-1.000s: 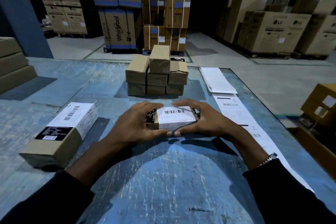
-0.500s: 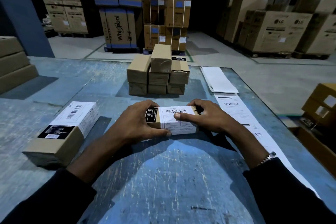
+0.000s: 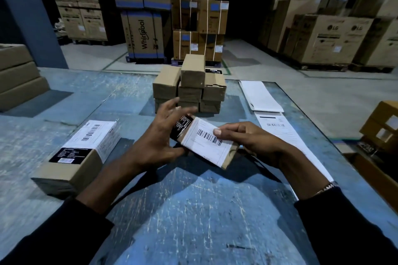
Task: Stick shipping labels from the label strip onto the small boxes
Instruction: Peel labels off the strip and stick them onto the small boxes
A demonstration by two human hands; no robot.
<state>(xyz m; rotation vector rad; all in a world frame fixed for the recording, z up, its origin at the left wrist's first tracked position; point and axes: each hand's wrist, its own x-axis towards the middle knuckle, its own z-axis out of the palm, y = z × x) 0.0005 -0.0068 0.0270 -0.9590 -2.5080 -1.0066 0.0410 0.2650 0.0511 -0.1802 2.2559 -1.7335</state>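
One small brown cardboard box (image 3: 204, 143), its white barcode label wrapped over top and side, has left the worn blue tabletop (image 3: 193, 211) since half a second ago, when we saw it lying flat under both hands. We now find it tilted and raised just above the middle of the tabletop. The right hand (image 3: 247, 142) grips its right end, thumb on the label, fingers curled beneath. The left hand (image 3: 159, 135) stands at its left end with fingers spread and straight; the thumb appears to touch the lower edge. We judge this label seated and the box ready to set aside.

Toward the left edge lies a second labelled brown box (image 3: 79, 153). A stack of plain brown boxes (image 3: 189, 86) waits near the far edge. The white label strip (image 3: 277, 133) runs along the right edge. Beyond, large appliance cartons (image 3: 323, 36) stand on a dim warehouse floor.
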